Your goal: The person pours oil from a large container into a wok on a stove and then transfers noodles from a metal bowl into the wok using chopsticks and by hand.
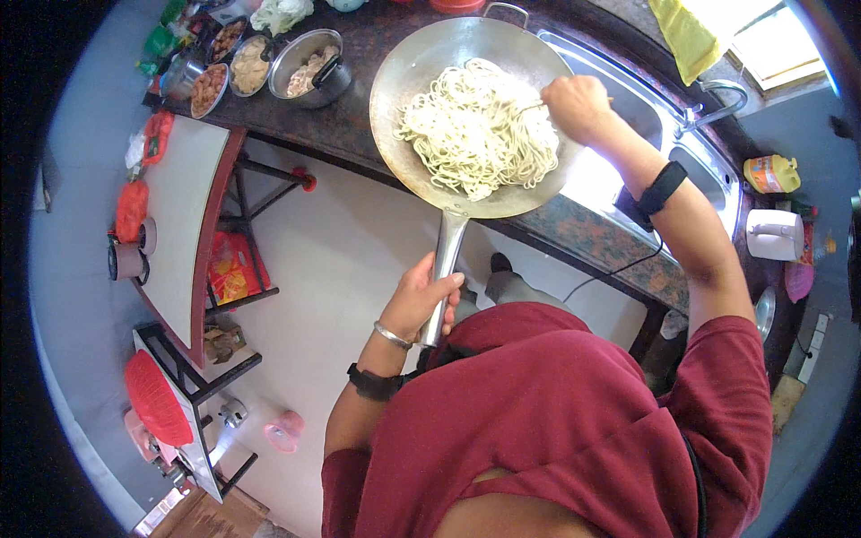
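Observation:
A large metal wok (397, 114) with pale noodles (481, 131) in it is held level over the counter, in front of the sink. My left hand (427, 296) is closed around the wok's metal handle. At the wok's right rim, my right hand (578, 107) is closed on a thin utensil, perhaps chopsticks, whose tips reach the noodles and are hard to make out. A loop handle (506, 8) stands on the wok's far side.
A stainless sink (612, 81) with a faucet (723, 101) lies behind and right. Left on the dark counter (363, 144) stand a pot (313, 97) and bowls of food (249, 66). A white table (175, 202) is at left, a white jug (773, 234) at right.

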### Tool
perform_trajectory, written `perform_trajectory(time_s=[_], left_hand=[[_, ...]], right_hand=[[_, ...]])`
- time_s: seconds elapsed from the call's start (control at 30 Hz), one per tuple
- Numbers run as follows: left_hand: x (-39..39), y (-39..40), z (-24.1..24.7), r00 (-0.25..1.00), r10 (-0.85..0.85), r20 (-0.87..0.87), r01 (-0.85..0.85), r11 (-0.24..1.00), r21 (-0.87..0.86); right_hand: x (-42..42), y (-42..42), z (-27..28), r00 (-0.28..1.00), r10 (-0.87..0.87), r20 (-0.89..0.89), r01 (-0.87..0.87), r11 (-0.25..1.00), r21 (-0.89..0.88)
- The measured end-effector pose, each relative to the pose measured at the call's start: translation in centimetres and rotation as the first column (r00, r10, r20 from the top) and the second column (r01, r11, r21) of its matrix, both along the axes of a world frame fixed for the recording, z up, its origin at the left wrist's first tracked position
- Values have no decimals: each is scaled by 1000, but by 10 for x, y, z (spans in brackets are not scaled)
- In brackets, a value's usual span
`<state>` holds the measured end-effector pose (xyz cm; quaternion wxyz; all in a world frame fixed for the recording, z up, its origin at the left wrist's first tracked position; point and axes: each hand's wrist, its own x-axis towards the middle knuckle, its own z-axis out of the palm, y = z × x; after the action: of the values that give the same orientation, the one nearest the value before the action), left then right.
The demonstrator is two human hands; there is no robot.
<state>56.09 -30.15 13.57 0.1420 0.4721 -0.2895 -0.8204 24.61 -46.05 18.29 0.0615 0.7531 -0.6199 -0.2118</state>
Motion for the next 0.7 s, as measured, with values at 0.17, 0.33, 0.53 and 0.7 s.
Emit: perform_trajectory(time_s=[0.17, 0.33, 0.53, 0.7], left_hand=[[-1, 1, 1, 1000, 16, 11, -16, 999, 38], [-2, 1, 1, 1000, 5, 19, -6, 999, 32], [-5, 0, 5, 1000, 22, 15, -23, 999, 46], [-7, 2, 6, 999, 30, 43, -32, 998, 48]], right_hand=[[-40, -9, -11, 993, -100, 55, 110, 966, -235], [-30, 11, 6, 994, -98, 36, 99, 995, -4], [32, -12, -35, 922, -93, 375, 68, 995, 78], [43, -54, -68, 844, -72, 531, 129, 989, -70]])
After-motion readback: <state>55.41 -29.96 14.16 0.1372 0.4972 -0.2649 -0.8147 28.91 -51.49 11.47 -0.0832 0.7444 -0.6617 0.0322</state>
